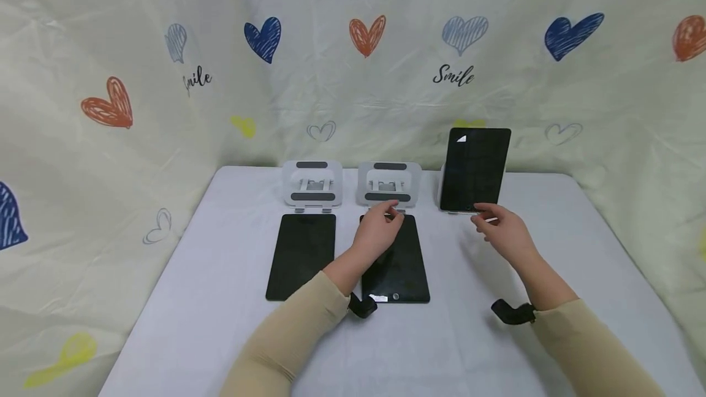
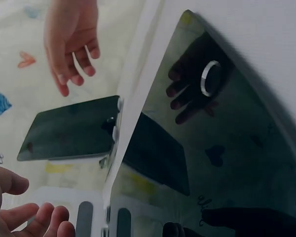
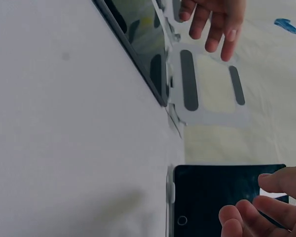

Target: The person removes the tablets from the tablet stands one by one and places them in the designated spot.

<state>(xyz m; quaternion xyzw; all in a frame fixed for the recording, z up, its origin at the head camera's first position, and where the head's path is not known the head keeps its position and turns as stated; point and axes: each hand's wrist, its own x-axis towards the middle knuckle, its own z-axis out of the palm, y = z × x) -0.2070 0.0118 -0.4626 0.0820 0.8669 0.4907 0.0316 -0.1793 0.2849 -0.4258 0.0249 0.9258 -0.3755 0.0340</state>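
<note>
A black tablet leans upright on a white stand at the back right, its home button at the bottom. My right hand hovers by its lower edge, fingers loosely bent and holding nothing. My left hand is over the top end of a second black tablet, which lies flat before the middle stand. Nothing is between its relaxed fingers. In the left wrist view, that flat tablet reflects a hand. The right wrist view has the right hand in front of the propped tablet.
A third black tablet lies flat at the left, in front of another white stand with grey pads. All stand on a white-covered table. Behind it hangs a pale curtain printed with hearts and "Smile". Each wrist wears a black camera mount.
</note>
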